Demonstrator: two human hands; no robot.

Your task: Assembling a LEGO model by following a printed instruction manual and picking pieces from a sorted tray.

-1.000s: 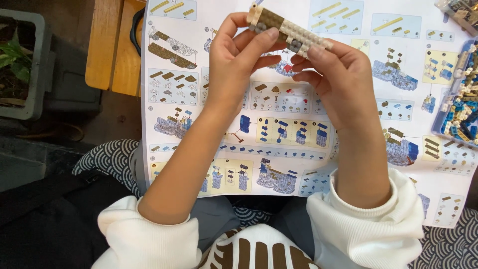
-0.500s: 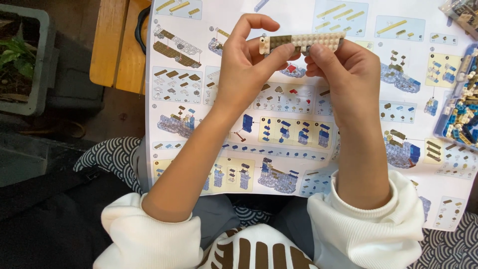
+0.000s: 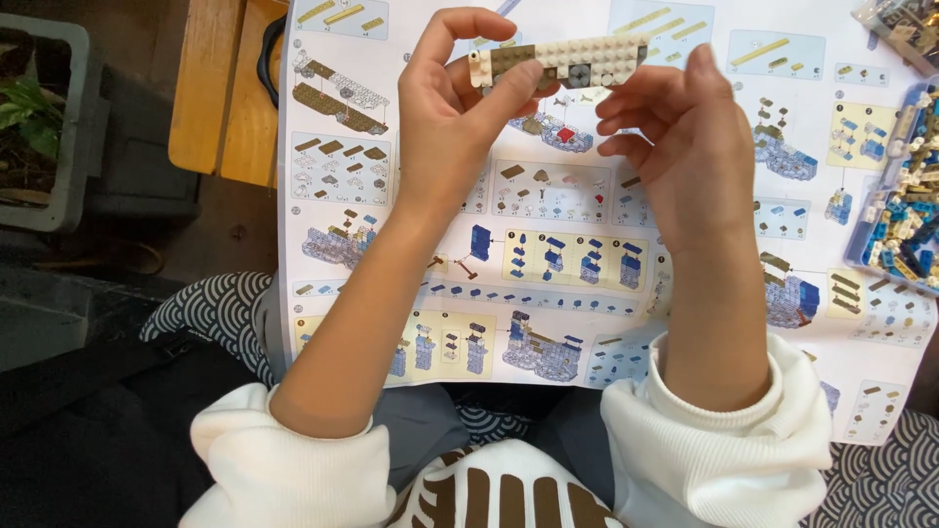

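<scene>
My left hand (image 3: 458, 115) pinches the left end of a long flat brick assembly (image 3: 562, 61), cream and brown with studs on top, held level above a large printed instruction sheet (image 3: 548, 254). My right hand (image 3: 685, 147) is just below the assembly's right part, fingers curled and spread, fingertips close under it but apparently not gripping. The sheet lies over my lap and shows many pictured building steps.
A clear tray (image 3: 900, 205) of several small blue, white and tan bricks sits at the right edge. A plastic bag of parts (image 3: 905, 24) lies top right. A wooden bench (image 3: 220, 93) and a grey planter (image 3: 44, 122) stand at the left.
The assembly went from tilted to level. My right hand has come off its right end and dropped slightly below, leaving my left hand holding it alone.
</scene>
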